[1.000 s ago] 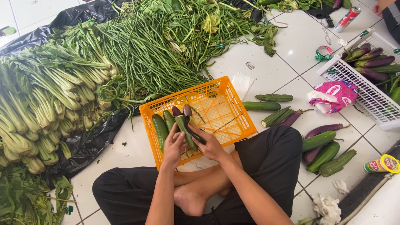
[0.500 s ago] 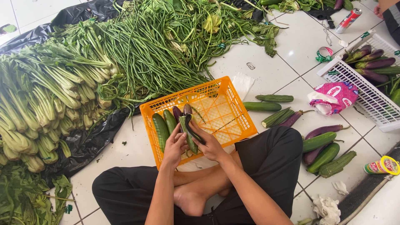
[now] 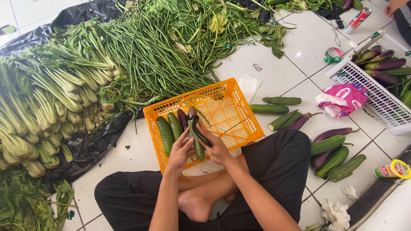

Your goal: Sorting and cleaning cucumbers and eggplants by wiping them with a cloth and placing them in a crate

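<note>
Both your left hand (image 3: pixel 180 147) and right hand (image 3: pixel 216 147) grip the slim green cucumber (image 3: pixel 196 139); lay it beside its neighbours (parallel) in the orange plastic crate (image 3: pixel 239 113).

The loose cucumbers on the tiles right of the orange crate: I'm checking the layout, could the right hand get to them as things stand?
Probably yes. The cucumbers lie in the open beside the orange crate, nothing on them. But the right hand is holding vegetables together with the left hand.
</note>
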